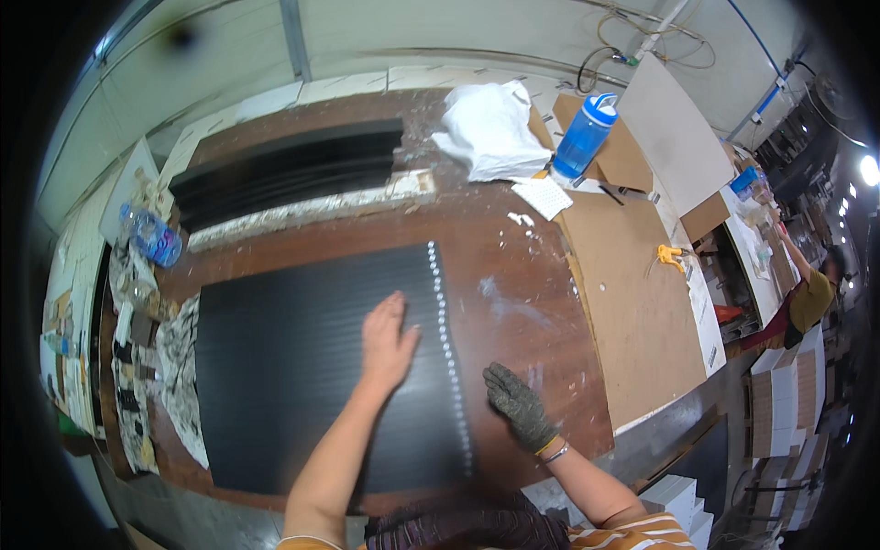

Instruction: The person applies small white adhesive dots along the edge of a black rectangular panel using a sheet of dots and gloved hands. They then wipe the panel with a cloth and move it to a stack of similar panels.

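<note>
A: Where's that black panel sitting?
B: It's lying on the brown table, shiny dots running down its right edge.
A: Hands?
B: Sitting apart. Bare left hand is resting open on it; gloved right hand is gripping nothing, just beside. Can't tell if it's touching the table.

Pale walls behind a brown table; at far right, a bright lamp, probably overhead
</note>
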A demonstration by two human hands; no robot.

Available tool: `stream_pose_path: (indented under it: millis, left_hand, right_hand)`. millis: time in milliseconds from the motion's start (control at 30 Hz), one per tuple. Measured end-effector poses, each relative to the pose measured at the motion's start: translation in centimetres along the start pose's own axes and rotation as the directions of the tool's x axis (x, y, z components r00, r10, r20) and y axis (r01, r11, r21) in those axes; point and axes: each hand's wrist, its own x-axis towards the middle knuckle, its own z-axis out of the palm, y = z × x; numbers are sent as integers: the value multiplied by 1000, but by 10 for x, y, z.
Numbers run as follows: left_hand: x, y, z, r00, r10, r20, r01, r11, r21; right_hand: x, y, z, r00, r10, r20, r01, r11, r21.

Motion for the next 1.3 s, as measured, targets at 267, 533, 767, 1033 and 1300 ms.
stream_pose_path:
  millis: [267,533,767,1033,1300]
  left_hand:
    - [-273,-117,-247,489,-496,-718,556,811,-181]
    - [-370,-172,-267,483,-758,-438,467,646,-603]
    - [-337,-175,-282,732,-626,-270,441,737,-513]
    - [-338,-170,-276,704,-674,-225,444,665,-600]
    - [-341,-165,-302,819,-572,-45,449,688,-570]
  right_hand:
    - [-33,-87,42,866,478,148,-423,542,726]
    - [-44,-82,56,882,471,29,-373,659,653]
    - [-49,-102,80,850,521,-80,-383,714,586]
    - [-60,-97,80,841,510,-182,-403,813,419]
    - [-91,-120,54,889,458,-20,-439,864,247]
